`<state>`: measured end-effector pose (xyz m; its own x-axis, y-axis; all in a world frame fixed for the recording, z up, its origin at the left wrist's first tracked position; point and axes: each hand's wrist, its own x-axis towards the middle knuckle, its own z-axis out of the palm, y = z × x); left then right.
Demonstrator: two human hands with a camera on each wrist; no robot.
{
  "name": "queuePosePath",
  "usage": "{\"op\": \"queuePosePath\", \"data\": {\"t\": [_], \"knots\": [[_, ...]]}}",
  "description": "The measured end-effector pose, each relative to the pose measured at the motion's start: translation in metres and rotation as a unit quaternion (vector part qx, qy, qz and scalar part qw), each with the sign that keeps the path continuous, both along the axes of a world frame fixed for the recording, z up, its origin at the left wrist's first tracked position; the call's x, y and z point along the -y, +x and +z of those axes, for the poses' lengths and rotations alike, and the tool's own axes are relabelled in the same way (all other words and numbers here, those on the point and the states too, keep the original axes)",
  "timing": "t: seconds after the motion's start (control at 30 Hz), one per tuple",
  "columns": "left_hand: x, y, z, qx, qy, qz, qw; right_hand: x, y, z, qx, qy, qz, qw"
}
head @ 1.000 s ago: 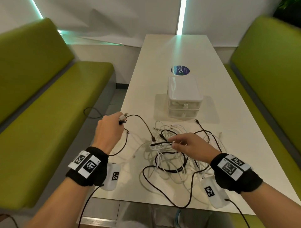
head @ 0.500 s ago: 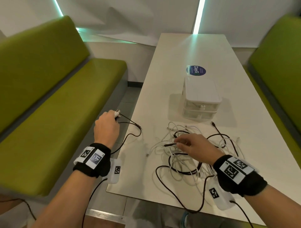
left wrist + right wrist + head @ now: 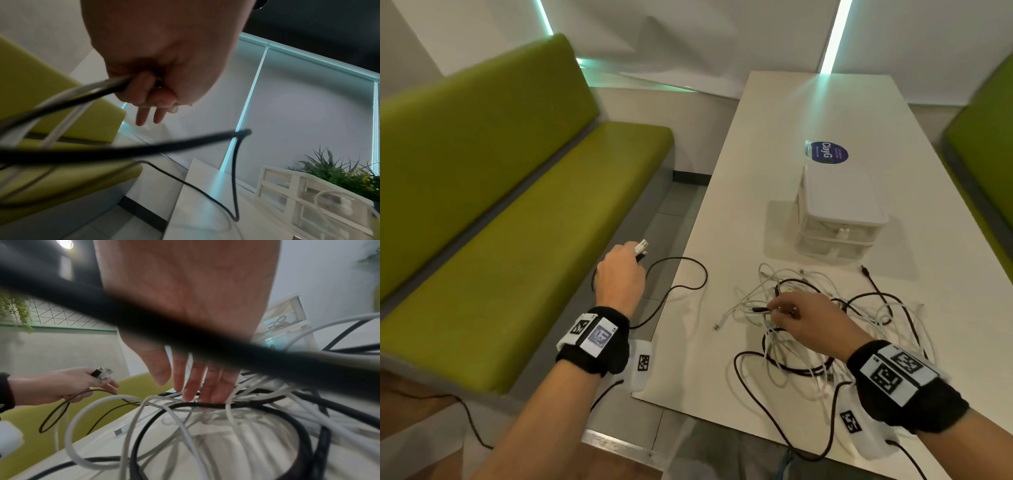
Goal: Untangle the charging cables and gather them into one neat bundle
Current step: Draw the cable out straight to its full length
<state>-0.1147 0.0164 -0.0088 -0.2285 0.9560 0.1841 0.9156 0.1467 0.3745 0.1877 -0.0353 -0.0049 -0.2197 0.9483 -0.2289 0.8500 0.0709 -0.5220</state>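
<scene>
A tangle of white and black charging cables (image 3: 825, 329) lies on the near part of the white table (image 3: 726, 205). My left hand (image 3: 635, 255) is off the table's left edge and grips several cable ends, whose USB plugs (image 3: 642, 247) stick out of the fist. A black cable (image 3: 688, 270) loops from that hand back over the table edge. In the left wrist view the left hand (image 3: 148, 91) is curled round black and white cords. My right hand (image 3: 774, 310) rests on the tangle, and its straight fingers (image 3: 191, 386) press on the cables (image 3: 205, 426).
A small white drawer box (image 3: 839, 212) stands behind the tangle, with a round blue sticker (image 3: 826, 153) beyond it. Green benches (image 3: 517, 240) flank the table. A loose white plug (image 3: 717, 327) lies left of the pile. Wrist-camera leads hang off the near edge.
My left hand has moved left, off the table, drawing the black cable out of the tangle. My right hand has stayed on the pile. The head view has swung left.
</scene>
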Motion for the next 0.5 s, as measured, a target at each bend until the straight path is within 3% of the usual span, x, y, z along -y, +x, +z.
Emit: {"op": "queuePosePath", "data": {"t": [0.23,0.4,0.5], "knots": [[-0.003,0.015,0.011,0.079,0.010,0.007,0.997,0.004,0.001,0.000,-0.009,0.001,0.003,1.000],[0.005,0.042,0.023,0.171,0.040,-0.057,0.983,0.007,0.002,0.000,-0.016,0.005,0.000,1.000],[0.011,0.059,0.024,0.178,0.068,-0.098,0.977,0.008,0.002,0.002,-0.021,0.004,-0.001,1.000]]}}
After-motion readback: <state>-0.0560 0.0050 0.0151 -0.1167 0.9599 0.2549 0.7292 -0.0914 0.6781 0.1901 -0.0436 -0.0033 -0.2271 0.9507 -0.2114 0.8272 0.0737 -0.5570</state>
